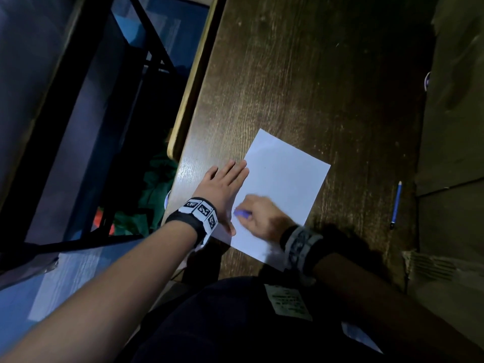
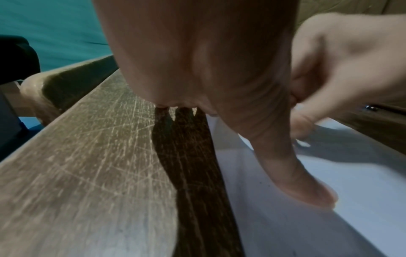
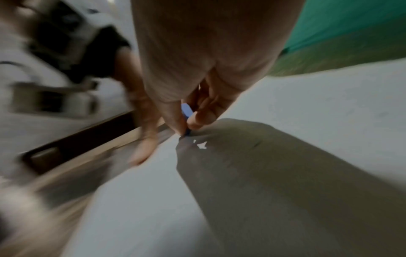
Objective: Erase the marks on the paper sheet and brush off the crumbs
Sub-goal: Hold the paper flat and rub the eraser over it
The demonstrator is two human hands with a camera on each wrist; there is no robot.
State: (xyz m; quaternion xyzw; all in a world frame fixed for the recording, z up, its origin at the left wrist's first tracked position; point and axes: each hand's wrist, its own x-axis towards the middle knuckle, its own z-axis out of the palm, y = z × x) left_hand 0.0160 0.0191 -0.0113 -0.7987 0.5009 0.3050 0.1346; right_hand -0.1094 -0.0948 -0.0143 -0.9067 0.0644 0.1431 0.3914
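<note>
A white paper sheet [image 1: 282, 184] lies tilted on the dark wooden table [image 1: 301, 74]. My left hand [image 1: 225, 184] lies flat with straight fingers on the table and the sheet's left edge, its thumb [image 2: 307, 187] pressed on the paper [image 2: 329, 217]. My right hand [image 1: 259, 213] pinches a small blue eraser [image 1: 242, 213] against the sheet near its left edge, close to my left thumb. In the right wrist view the eraser [image 3: 186, 111] sits between thumb and forefinger, its tip on the paper [image 3: 318, 104]. The picture is blurred. No marks or crumbs show clearly.
A blue pencil [image 1: 396, 203] lies on the table to the right of the sheet. The table's rounded left edge [image 1: 196, 82] runs beside a drop to the floor with green cloth [image 1: 154, 195] and a black frame [image 1: 86, 100]. A wall [image 1: 455, 127] borders the right.
</note>
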